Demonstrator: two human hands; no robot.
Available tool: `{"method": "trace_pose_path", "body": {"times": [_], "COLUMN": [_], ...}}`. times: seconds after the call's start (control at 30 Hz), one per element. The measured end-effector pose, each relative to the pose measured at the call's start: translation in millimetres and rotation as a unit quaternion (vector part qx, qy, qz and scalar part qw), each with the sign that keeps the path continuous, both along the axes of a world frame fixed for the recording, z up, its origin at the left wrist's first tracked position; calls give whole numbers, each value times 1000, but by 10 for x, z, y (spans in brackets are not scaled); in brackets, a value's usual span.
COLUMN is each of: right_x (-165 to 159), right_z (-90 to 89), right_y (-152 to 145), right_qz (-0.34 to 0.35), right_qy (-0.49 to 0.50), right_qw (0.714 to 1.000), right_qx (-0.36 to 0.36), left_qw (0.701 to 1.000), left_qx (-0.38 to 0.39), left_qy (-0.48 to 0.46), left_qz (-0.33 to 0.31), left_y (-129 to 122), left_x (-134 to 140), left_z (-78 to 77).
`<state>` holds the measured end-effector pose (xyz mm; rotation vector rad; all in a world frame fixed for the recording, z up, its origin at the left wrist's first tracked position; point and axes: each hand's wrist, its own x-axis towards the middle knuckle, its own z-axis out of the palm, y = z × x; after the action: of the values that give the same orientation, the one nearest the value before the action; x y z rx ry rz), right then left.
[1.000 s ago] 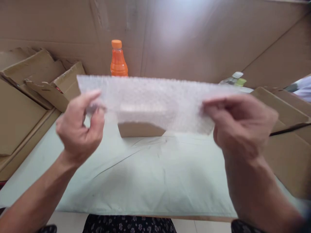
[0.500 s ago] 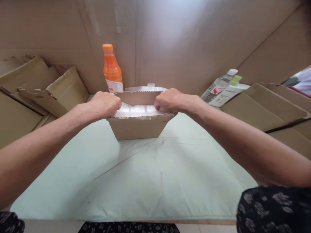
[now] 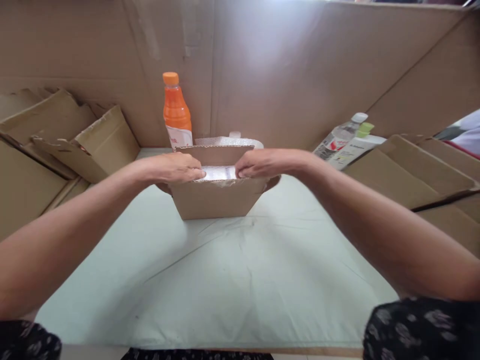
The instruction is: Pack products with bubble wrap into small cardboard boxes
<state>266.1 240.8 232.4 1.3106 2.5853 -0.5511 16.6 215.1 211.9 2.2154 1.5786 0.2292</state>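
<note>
An open-topped cardboard box [image 3: 213, 200] stands on the pale green cloth in front of me. Inside it lies clear bubble wrap [image 3: 219, 173], its shiny top showing between my hands. My left hand [image 3: 180, 167] reaches over the left side of the opening, fingers closed together at the wrap. From the right, my right hand [image 3: 255, 163] reaches in with curled fingers closed on the wrap's right part. The fingertips are partly hidden, and what lies under the wrap cannot be seen. Side flaps of the box stick out below both wrists.
An orange drink bottle [image 3: 177, 112] and more bubble wrap [image 3: 240, 142] stand behind the box. Folded cardboard boxes [image 3: 108, 142] lean at left, others [image 3: 405, 170] at right. Beside those are a clear bottle [image 3: 339, 135] and a white tube [image 3: 354, 150]. Cardboard panels [image 3: 285, 75] rise behind.
Both hands have moved inward over the opening, closer together, and the fingers reach further onto the wrap. The box's side flaps now show outside the wrists. The view has shifted slightly.
</note>
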Motion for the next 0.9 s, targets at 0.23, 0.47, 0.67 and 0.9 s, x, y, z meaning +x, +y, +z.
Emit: {"method": "trace_pose_path", "body": {"times": [0.23, 0.47, 0.67, 0.9], "right_x": [437, 826, 439, 704], "right_z": [-93, -1146, -1511, -1585], "right_y": [-292, -826, -484, -1632], "right_qz": [-91, -276, -313, -376], "right_qy": [159, 343, 397, 334], "right_qw": [964, 886, 858, 845], "right_qx": [194, 143, 92, 183], "left_qw": [979, 864, 848, 878], "left_qx": [153, 183, 96, 37], "left_qy": [-131, -396, -468, -443], "left_qz": [10, 252, 229, 178], "left_y": [-425, -1073, -503, -1256], "left_x": [-223, -453, 189, 165], "left_z": [-3, -1223, -1482, -1468]}}
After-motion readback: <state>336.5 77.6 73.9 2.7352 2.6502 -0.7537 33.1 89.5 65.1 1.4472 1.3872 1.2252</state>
